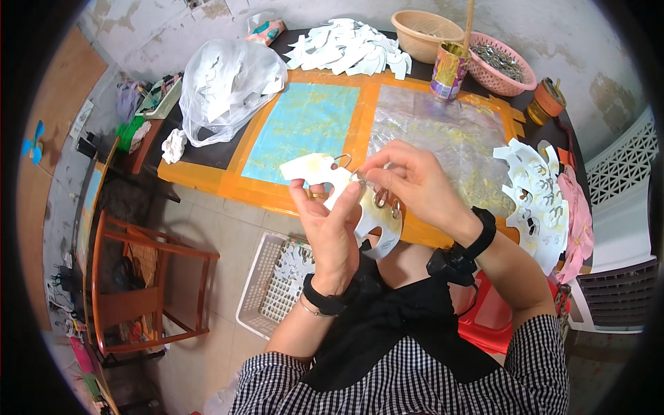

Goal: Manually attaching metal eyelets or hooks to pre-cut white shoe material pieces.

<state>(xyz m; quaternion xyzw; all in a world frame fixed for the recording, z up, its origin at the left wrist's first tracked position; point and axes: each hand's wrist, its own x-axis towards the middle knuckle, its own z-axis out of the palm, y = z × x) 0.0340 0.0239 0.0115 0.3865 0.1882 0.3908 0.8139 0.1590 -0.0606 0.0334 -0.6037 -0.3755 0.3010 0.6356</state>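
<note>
In front of my chest, my left hand (330, 232) grips a white cut-out sheet (304, 168) with curved notches, its thumb on top and fingers beneath. Several shiny metal rings (380, 198) sit along this sheet, and one more thin metal loop (342, 159) stands up at its upper edge. My right hand (415, 176) is closed in a pinch at the sheet's middle, on a small metal piece mostly covered by the fingertips. A pile of similar white sheets with metal rings (536, 197) lies at the table's right edge.
The table (207, 176) has orange tape and a blue panel (304, 124). At its back are a plastic bag (232, 86), white cut-outs (349, 45), a tan basket (425, 34), a yellow-smeared can (448, 72) with a stick, and a pink basket of metal pieces (501, 62). A wooden chair (131, 297) stands left.
</note>
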